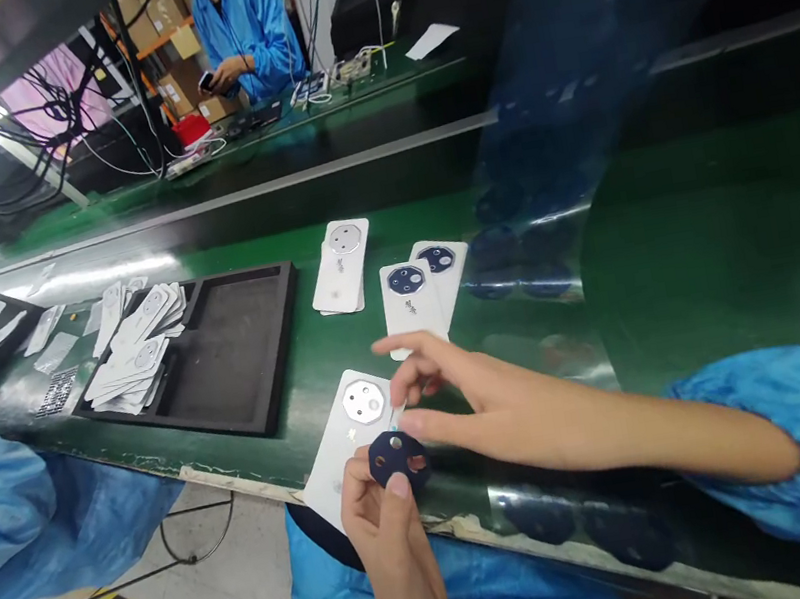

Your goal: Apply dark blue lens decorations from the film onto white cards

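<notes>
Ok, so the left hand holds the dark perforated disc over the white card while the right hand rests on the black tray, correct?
No: the right hand isn't on the black tray. The head view shows it reaching across to the dark perforated disc, its fingers at the disc's edge. The left hand does hold that disc over the white card.

Apparently a factory line: green conveyor belt [303, 355], blue smocks [795, 449].
</notes>
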{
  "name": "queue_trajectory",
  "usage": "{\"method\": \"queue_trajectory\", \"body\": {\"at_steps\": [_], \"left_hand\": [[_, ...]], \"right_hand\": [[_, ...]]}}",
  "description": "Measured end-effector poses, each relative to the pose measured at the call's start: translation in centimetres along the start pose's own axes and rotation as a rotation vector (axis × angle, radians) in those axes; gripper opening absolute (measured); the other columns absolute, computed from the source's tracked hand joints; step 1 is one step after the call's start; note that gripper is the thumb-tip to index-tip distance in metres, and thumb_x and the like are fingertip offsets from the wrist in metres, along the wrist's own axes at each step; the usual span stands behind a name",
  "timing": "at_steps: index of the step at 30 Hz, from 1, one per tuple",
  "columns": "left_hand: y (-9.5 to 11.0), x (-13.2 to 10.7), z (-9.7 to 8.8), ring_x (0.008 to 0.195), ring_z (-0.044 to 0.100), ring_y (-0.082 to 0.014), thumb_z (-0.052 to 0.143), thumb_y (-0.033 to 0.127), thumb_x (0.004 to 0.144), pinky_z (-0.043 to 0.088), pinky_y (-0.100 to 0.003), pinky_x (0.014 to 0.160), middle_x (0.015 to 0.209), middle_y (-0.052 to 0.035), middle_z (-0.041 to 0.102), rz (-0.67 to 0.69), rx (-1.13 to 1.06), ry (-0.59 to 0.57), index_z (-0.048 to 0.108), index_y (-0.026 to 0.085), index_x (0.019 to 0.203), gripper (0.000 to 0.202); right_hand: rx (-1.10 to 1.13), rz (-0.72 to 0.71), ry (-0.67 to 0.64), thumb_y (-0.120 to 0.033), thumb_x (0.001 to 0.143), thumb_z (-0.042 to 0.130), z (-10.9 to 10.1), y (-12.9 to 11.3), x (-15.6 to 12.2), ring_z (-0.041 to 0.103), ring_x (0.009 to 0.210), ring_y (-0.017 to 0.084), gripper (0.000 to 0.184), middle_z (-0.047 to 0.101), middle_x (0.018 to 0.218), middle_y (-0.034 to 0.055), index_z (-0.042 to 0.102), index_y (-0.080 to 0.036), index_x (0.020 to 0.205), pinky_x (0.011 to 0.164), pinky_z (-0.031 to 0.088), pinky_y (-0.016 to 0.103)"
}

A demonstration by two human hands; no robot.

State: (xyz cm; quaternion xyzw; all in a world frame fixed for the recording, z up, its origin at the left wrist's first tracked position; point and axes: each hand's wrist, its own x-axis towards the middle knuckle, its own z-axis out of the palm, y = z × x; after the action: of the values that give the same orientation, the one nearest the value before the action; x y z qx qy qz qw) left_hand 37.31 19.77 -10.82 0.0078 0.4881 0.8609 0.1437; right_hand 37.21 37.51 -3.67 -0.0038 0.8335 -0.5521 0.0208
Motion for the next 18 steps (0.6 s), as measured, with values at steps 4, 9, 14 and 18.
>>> {"method": "queue_trajectory", "body": {"at_steps": [4, 9, 14, 18], "left_hand": [[0.0, 0.0, 0.0, 0.099, 0.063, -0.0176, 0.078, 0.032, 0.089, 0.052, -0.031, 0.097, 0.097, -0.0045, 0.064, 0.000, 0.046, -0.024, 0.063, 0.018, 0.089, 0.021], [0.2, -1.3, -0.6, 0.107, 0.062, -0.0227, 0.069, 0.040, 0.096, 0.058, -0.033, 0.084, 0.128, -0.0092, 0.056, 0.336, 0.288, 0.174, 0.052, 0.029, 0.132, 0.041], [1.3, -2.3, -0.6, 0.137, 0.042, -0.0357, 0.053, 0.031, 0.100, 0.038, -0.055, 0.110, 0.141, -0.0139, 0.051, 0.743, 1.314, 0.006, 0.053, 0.022, 0.133, 0.034], [0.6, -1.6, -1.0, 0.150, 0.021, -0.0422, 0.044, 0.029, 0.103, 0.026, -0.070, 0.114, 0.159, -0.0193, 0.031, 0.553, 1.809, -0.108, 0.042, 0.013, 0.147, 0.047]], "right_hand": [[0.170, 0.086, -0.271, -0.022, 0.091, 0.068, -1.2, -1.6, 2.0, 0.067, 0.082, 0.018, 0.036, 0.071, 0.087, -0.0020, 0.062, -0.022, 0.126, 0.075, 0.052, 0.028], [0.095, 0.038, 0.081, -0.020, 0.086, 0.071, -1.0, -0.1, 4.3, 0.066, 0.077, 0.017, 0.006, 0.072, 0.082, -0.0006, 0.076, -0.020, 0.088, 0.070, 0.048, 0.027], [0.304, 0.167, 0.000, -0.026, 0.085, 0.074, 0.8, 3.0, 7.0, 0.068, 0.074, 0.020, 0.014, 0.074, 0.080, 0.0023, 0.074, -0.016, 0.095, 0.068, 0.050, 0.029], [0.308, 0.273, -0.051, -0.024, 0.082, 0.077, 1.8, 4.6, 8.3, 0.066, 0.067, 0.018, 0.021, 0.074, 0.076, 0.0016, 0.071, -0.016, 0.101, 0.060, 0.047, 0.026]]}}
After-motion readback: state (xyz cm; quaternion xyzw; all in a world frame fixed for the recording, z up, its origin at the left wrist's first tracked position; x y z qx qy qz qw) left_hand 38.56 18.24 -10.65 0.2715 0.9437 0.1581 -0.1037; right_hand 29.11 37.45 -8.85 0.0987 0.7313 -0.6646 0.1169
